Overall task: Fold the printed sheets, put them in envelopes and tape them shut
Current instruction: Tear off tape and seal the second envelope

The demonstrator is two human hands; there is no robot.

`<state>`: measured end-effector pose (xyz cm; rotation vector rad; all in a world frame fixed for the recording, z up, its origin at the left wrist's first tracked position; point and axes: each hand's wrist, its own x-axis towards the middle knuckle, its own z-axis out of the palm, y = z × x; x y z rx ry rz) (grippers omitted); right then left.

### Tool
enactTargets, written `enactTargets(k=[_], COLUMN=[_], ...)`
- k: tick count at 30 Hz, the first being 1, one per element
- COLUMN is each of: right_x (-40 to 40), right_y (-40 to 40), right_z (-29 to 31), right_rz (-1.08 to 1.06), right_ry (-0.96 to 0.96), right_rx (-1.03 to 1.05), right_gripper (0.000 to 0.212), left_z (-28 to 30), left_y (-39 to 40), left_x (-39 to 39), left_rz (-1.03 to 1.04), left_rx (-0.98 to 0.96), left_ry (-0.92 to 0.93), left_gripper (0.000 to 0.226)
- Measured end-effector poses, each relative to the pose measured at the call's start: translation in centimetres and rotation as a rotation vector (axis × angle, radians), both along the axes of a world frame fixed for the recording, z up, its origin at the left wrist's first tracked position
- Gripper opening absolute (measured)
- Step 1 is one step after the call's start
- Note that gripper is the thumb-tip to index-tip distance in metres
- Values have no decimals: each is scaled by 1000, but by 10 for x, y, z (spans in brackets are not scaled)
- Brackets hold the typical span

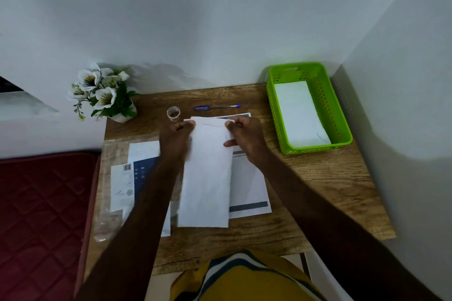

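A long white envelope (206, 178) lies lengthwise at the middle of the wooden table (318, 178). My left hand (175, 140) pinches its far left corner. My right hand (243, 135) pinches the far right corner, thumb on the envelope's face. Under the envelope lies a printed sheet (249, 186) with dark bands. A small roll of clear tape (173, 113) stands just beyond my left hand. Whether a folded sheet is inside the envelope is hidden.
A clear plastic pack of envelopes and printed paper (124, 183) lies at the left. A blue pen (217, 107) rests near the wall. A green basket (342, 115) at the back right holds a white envelope (299, 115). A flower pot (105, 95) stands back left.
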<state>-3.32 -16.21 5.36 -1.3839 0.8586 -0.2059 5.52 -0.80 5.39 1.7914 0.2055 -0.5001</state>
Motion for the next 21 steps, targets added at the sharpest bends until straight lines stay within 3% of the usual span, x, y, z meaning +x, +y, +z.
enactTargets(k=[3, 6, 9, 15, 21], right_x=[9, 10, 5, -7, -7], right_y=[-2, -2, 0, 7, 8], right_z=[-15, -31, -43, -46, -45], right_rz=[86, 160, 260, 358, 476], right_ry=[78, 121, 154, 147, 117], right_rx=[-252, -591, -805, -1089, -1171], right_gripper=[5, 9, 12, 27, 19], left_z=[-21, -33, -38, -44, -34], left_y=[5, 7, 8, 10, 15], left_x=[-10, -19, -25, -25, -14], left_rz=[35, 28, -38, -138, -144], left_rx=[103, 257, 409, 610, 719], left_ry=[-14, -155, -289, -432, -640], left_gripper=[22, 23, 23, 24, 35])
